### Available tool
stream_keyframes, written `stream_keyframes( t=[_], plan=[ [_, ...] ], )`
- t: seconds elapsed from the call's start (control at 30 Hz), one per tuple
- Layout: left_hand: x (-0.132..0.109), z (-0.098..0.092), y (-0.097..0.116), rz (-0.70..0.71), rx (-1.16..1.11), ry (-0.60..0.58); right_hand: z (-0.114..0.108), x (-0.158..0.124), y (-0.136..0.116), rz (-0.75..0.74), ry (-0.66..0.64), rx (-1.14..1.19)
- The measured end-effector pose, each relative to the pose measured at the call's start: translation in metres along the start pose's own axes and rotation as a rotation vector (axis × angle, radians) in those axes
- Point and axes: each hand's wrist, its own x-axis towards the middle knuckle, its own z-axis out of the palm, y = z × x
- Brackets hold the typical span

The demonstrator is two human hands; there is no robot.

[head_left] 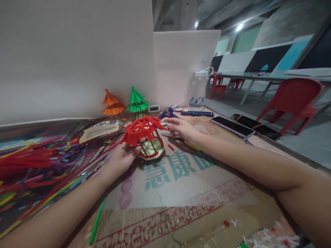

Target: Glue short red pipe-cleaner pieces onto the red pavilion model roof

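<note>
A small model pavilion (pixel 146 129) has a red fuzzy roof that looks like pipe cleaners, thin brown posts and a pale many-sided base edged in red. My left hand (pixel 124 156) grips it from the left, fingers partly hidden under the roof. At the roof's right edge is my right hand (pixel 178 129), its fingers curled together. Something small and whitish shows by those fingertips, too blurred to name. Just behind lies a blue glue gun (pixel 168 113) with a small red light. A short red piece (pixel 171 147) rests on the board beside the base.
Orange (pixel 113 103) and green (pixel 138 100) tiered models stand at the back, near a metal plate (pixel 113 123). Coloured pipe cleaners (pixel 33 172) crowd the left. A clear bottle (pixel 198 91), dark blue pliers-like tool (pixel 198 113) and phone (pixel 232 126) lie right. Scraps (pixel 271 239) litter the front right.
</note>
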Motion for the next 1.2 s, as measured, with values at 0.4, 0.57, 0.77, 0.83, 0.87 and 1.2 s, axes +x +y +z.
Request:
stream_keyframes(
  t=[0.4, 0.57, 0.77, 0.83, 0.87, 1.2],
  plan=[
    [0.0, -0.002, -0.002, -0.014, 0.023, -0.041, 0.009, -0.002, 0.008, 0.026, -0.095, -0.166],
    [-0.001, -0.003, -0.001, -0.016, 0.053, -0.038, 0.011, -0.002, 0.008, -0.03, -0.117, -0.034],
    [-0.001, -0.002, 0.0, -0.037, 0.004, -0.038, 0.01, 0.001, 0.007, -0.022, -0.052, 0.195],
    [-0.001, -0.001, 0.0, -0.032, 0.005, -0.039, 0.007, 0.003, 0.008, -0.02, -0.035, 0.206],
    [-0.001, -0.001, 0.0, -0.031, 0.007, -0.041, 0.005, 0.003, 0.008, -0.019, -0.03, 0.196],
    [-0.001, -0.001, -0.005, -0.017, -0.003, -0.04, 0.013, 0.003, 0.017, 0.042, -0.09, -0.167]
  ],
)
